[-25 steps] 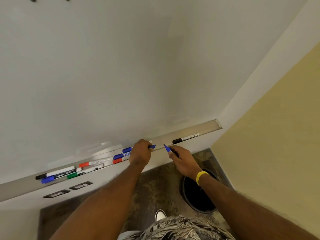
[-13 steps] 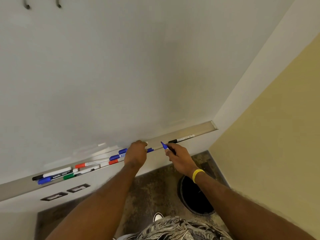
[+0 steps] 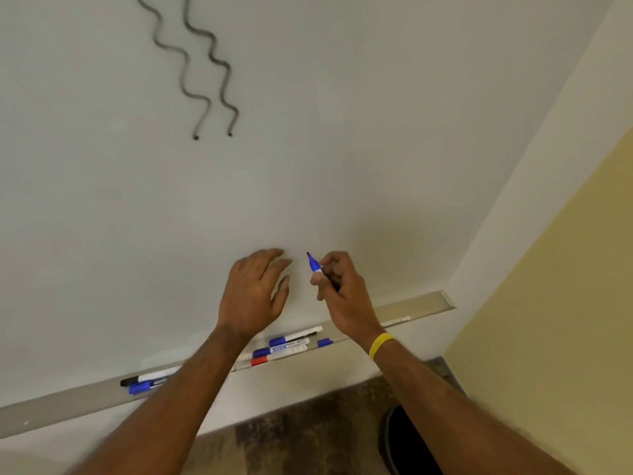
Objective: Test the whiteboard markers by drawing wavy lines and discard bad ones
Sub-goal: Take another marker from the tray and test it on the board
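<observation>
Markers (image 3: 289,344) lie lengthwise in the tray (image 3: 423,301). Above the tray, the right hand (image 3: 342,291) pinches an uncapped blue marker (image 3: 313,263), its long axis slanted and its tip pointing up-left at the whiteboard (image 3: 342,132). The left hand (image 3: 251,293) hovers alongside, fingers spread, holding nothing. Far above the tray run two grey wavy lines (image 3: 187,63).

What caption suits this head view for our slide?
Right hand holds an uncapped blue marker near the whiteboard, left hand open beside it, two wavy lines above.
</observation>
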Available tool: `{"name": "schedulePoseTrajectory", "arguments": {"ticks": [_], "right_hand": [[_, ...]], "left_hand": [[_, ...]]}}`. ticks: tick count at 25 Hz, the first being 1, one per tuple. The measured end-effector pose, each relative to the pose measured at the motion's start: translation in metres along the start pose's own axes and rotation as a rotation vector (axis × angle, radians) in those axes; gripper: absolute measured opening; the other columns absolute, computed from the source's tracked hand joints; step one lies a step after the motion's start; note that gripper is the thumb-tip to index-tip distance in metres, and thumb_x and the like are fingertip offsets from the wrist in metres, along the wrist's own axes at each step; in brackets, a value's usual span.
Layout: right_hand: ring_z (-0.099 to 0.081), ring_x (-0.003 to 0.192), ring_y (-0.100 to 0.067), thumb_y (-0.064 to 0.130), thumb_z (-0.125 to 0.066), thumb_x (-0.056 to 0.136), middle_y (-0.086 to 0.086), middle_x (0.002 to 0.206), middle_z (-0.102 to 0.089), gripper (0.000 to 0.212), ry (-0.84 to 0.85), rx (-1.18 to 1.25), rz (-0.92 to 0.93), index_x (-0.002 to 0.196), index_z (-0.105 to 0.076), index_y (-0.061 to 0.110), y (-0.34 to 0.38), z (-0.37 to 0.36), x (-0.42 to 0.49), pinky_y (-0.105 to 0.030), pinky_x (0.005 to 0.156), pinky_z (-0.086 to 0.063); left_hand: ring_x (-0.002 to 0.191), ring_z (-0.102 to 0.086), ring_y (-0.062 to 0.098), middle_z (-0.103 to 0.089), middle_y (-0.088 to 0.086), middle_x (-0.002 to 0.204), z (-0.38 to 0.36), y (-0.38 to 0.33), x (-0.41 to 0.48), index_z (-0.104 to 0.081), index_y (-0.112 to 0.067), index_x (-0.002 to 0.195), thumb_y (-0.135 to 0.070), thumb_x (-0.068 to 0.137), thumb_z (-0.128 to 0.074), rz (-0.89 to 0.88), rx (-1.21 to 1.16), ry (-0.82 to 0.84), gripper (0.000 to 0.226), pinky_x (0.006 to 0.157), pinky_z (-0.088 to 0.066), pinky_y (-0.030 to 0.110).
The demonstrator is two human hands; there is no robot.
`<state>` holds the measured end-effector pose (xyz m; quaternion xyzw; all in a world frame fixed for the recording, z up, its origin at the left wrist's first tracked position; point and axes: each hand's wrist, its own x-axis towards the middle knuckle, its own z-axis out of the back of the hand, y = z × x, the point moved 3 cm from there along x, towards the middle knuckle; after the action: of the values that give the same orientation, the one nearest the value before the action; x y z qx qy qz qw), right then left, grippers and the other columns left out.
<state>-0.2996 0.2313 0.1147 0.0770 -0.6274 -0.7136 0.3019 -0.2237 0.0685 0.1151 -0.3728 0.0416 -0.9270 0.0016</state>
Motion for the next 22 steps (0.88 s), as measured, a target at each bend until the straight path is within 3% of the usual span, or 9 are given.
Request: {"name": "schedulePoseTrajectory", "arguments": {"ticks": [5,7,11,13,16,19,22], "right_hand": [[-0.058,0.059,-0.02,-0.006,-0.039,0.096,-0.013,0.081,-0.066,0.035,0.054,0.34,0.111,0.092,-0.069,0.009,0.082,-0.012,0.04,-0.029,0.062,-0.052],[-0.064,0.068,-0.022,-0.008,-0.037,0.09,-0.014,0.088,-0.067,0.035,0.114,0.452,0.202,0.099,-0.068,0.007,0.124,-0.01,0.056,-0.03,0.069,-0.056],[-0.067,0.09,-0.02,-0.021,-0.046,0.089,-0.017,0.1,-0.066,0.04,0.157,0.395,0.496,0.119,-0.056,0.004,0.188,-0.017,0.08,-0.031,0.085,-0.055],[-0.066,0.087,-0.021,-0.009,-0.059,0.09,-0.014,0.092,-0.065,0.029,0.096,0.395,0.568,0.115,-0.057,0.005,0.21,-0.021,0.088,-0.034,0.084,-0.056],[-0.061,0.074,-0.021,0.02,-0.066,0.086,-0.007,0.08,-0.061,0.018,-0.027,0.389,0.626,0.101,-0.061,0.01,0.232,-0.024,0.097,-0.036,0.07,-0.056],[-0.061,0.07,-0.017,0.021,-0.057,0.09,-0.003,0.075,-0.063,0.013,-0.082,0.362,0.668,0.096,-0.063,0.011,0.247,-0.023,0.11,-0.029,0.064,-0.051],[-0.06,0.065,-0.029,0.016,-0.054,0.087,-0.009,0.074,-0.065,0.016,-0.147,0.333,0.702,0.101,-0.061,0.014,0.263,-0.021,0.127,-0.037,0.061,-0.051]], "left_hand": [[0.133,-0.047,0.031,-0.053,0.016,0.14,0.084,0.028,0.046,-0.066,-0.007,0.119,-0.027,0.088,-0.064,-0.049,0.153,-0.263,0.037,0.104,-0.037,0.048],[0.14,-0.036,0.032,-0.043,0.018,0.148,0.119,0.04,0.072,-0.059,-0.006,0.128,-0.034,0.089,-0.061,-0.009,0.205,-0.333,0.047,0.111,-0.029,0.049],[0.147,-0.024,0.032,-0.03,0.018,0.156,0.176,0.067,0.125,-0.048,-0.006,0.139,-0.038,0.093,-0.055,-0.001,0.283,-0.448,0.056,0.119,-0.019,0.049],[0.147,-0.024,0.03,-0.032,0.017,0.155,0.195,0.076,0.146,-0.047,-0.006,0.14,-0.031,0.095,-0.053,-0.032,0.325,-0.518,0.052,0.119,-0.019,0.048],[0.146,-0.027,0.028,-0.036,0.015,0.154,0.204,0.082,0.161,-0.045,-0.006,0.142,-0.02,0.096,-0.05,-0.033,0.381,-0.605,0.048,0.12,-0.021,0.047],[0.146,-0.028,0.028,-0.037,0.014,0.154,0.198,0.084,0.159,-0.046,-0.006,0.143,-0.02,0.095,-0.05,-0.031,0.42,-0.644,0.049,0.12,-0.021,0.047],[0.146,-0.03,0.028,-0.038,0.015,0.153,0.197,0.085,0.157,-0.05,-0.009,0.14,-0.023,0.094,-0.05,-0.032,0.416,-0.676,0.048,0.119,-0.024,0.048]]}}
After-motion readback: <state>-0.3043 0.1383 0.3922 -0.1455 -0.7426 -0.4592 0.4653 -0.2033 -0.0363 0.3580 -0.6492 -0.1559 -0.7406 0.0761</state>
